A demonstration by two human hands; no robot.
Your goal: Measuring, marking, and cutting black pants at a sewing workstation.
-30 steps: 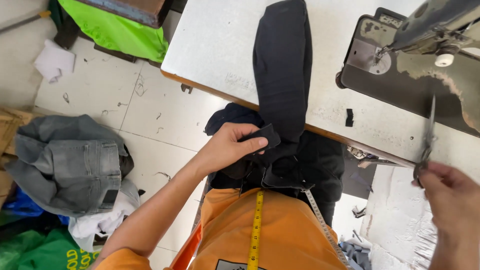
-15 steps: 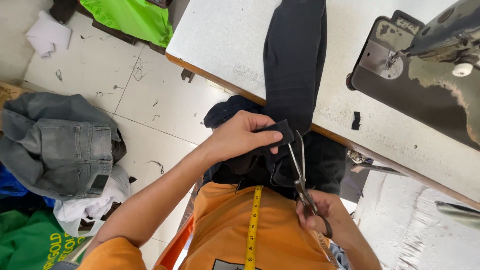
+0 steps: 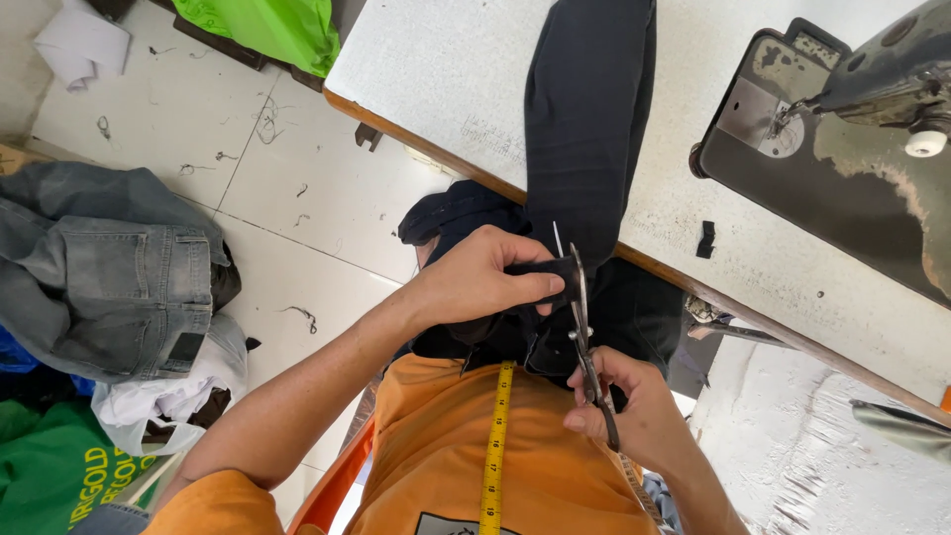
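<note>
Gripping scissors point(image 3: 584, 337), right hand point(image 3: 619, 401) risen closer, left hand point(image 3: 475, 282) still pinching dark fabric point(image 3: 555, 272).

matt dark cloth point(image 3: 584, 109), shiny metal scissors point(image 3: 582, 327), speckled white tabletop point(image 3: 446, 79).

Floor point(image 3: 327, 198): pale tiles, scuffed, strewn with thread scraps. Table point(image 3: 446, 79): white speckled top, wooden edge, running diagonally. Sewing machine point(image 3: 842, 149): dark, worn, set on the table at right. Grey jeans point(image 3: 109, 267): heaped on the floor at left. Green cloth point(image 3: 267, 25): bright, at top. White cloth point(image 3: 158, 401): bunched beside the jeans. Light: even, daylight-like.
</note>
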